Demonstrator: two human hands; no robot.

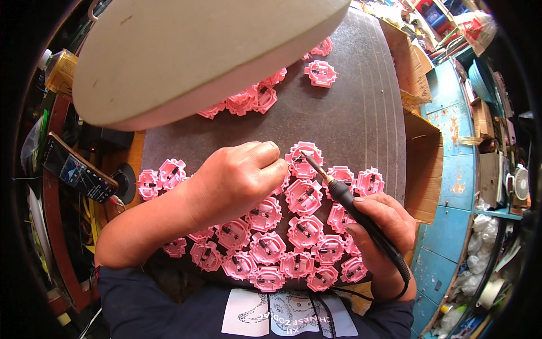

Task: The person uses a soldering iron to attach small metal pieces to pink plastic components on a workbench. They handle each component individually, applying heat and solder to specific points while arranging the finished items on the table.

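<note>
My right hand [389, 223] grips a black-handled soldering iron [358, 212] like a pen. Its metal tip reaches a round pink plastic part [305, 161] at the top of a group of such parts. Beside that part, my left hand [243, 172] is closed in a pinch; whatever its fingertips hold is too small to make out. Several like pink parts, such as this one [305, 231], lie close together below and around both hands, with small black pieces inside. The left hand and forearm cover some of them.
A large pale lamp head [197, 62] hangs over the dark tabletop [361, 96], partly hiding a heap of pink parts [243, 101]. Another pink part [320, 73] lies far off. A phone [79, 169] stands at left; cardboard boxes [423, 169] line the right edge.
</note>
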